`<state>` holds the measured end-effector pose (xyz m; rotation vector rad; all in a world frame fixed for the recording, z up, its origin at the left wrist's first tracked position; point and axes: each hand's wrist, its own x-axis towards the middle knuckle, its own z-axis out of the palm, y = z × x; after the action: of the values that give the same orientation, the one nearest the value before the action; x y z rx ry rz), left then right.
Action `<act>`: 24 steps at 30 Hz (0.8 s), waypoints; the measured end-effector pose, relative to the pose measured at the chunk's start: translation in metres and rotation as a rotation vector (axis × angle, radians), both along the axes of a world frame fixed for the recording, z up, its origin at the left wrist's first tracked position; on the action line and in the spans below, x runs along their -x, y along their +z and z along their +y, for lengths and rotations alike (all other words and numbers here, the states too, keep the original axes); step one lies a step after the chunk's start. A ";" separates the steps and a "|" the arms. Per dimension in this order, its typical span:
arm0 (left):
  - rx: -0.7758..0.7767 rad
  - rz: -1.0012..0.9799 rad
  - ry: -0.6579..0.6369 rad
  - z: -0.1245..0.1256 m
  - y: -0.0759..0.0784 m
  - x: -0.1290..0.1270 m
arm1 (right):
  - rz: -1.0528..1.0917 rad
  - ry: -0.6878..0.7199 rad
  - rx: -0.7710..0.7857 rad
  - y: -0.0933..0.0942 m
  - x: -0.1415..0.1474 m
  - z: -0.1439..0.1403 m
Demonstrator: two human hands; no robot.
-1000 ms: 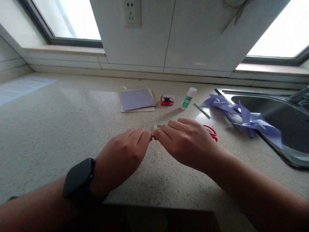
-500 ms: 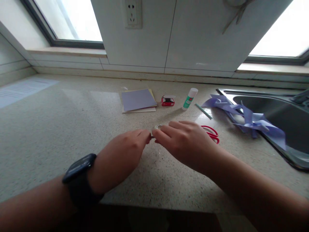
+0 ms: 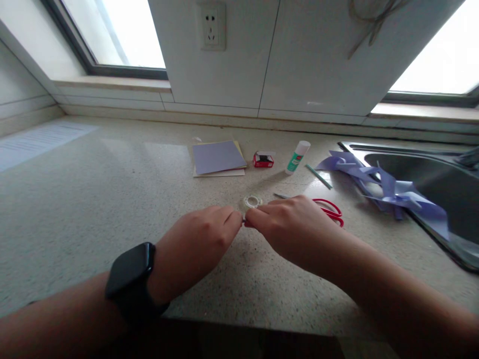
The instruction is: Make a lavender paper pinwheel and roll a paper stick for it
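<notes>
My left hand (image 3: 204, 234) and my right hand (image 3: 295, 224) meet fingertip to fingertip above the counter, both closed in a pinch. Between them shows a tiny dark bit of something, too small and too covered to name. Just behind the fingertips lies a small roll of clear tape (image 3: 253, 201). Red-handled scissors (image 3: 329, 210) lie partly under my right hand, with the blade tip poking out on its far side. A black watch is strapped on my left wrist.
Farther back are a stack of coloured paper (image 3: 219, 157), a small red box (image 3: 263, 159), an upright glue stick (image 3: 298, 157) and a green stick (image 3: 319, 176). Purple paper pinwheels (image 3: 392, 187) lie across the edge of the sink (image 3: 430, 172). A printed sheet (image 3: 41, 142) lies far left.
The view has shifted slightly. My hands have moved a little nearer to me relative to the tape roll, which shows more fully, as does the scissors' blade tip. Both hands stay pinched together.
</notes>
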<state>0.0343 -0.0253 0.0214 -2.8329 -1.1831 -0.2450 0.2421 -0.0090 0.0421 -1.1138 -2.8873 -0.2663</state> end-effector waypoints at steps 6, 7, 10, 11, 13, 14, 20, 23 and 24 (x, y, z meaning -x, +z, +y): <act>0.211 -0.229 0.175 0.016 0.004 0.013 | 0.600 -0.155 -0.127 -0.004 -0.027 0.026; 0.258 -0.301 0.195 0.021 0.005 0.016 | 0.679 -0.217 -0.112 -0.007 -0.031 0.031; 0.576 -0.550 0.283 0.036 0.004 0.023 | 0.733 -0.303 -0.038 -0.020 -0.034 0.042; 0.675 -0.632 0.310 0.039 0.003 0.023 | 0.700 -0.286 0.010 -0.024 -0.032 0.044; 0.786 -0.777 0.332 0.044 -0.001 0.023 | 0.572 -0.194 0.109 -0.029 -0.027 0.044; 0.807 -0.833 0.328 0.045 -0.004 0.022 | 0.502 -0.141 0.151 -0.030 -0.024 0.044; 0.908 -1.080 0.316 0.047 -0.020 0.019 | 0.463 -0.049 0.278 -0.032 -0.019 0.044; 0.887 -1.164 0.253 0.044 -0.020 0.017 | 0.729 -0.053 0.459 -0.030 -0.022 0.044; 0.892 -1.196 0.226 0.041 -0.018 0.016 | 0.835 -0.046 0.537 -0.029 -0.022 0.043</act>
<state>0.0185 0.0158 0.0037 -3.0932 -2.1813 -2.0551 0.2645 0.0340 0.0130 -0.9969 -2.1946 0.8179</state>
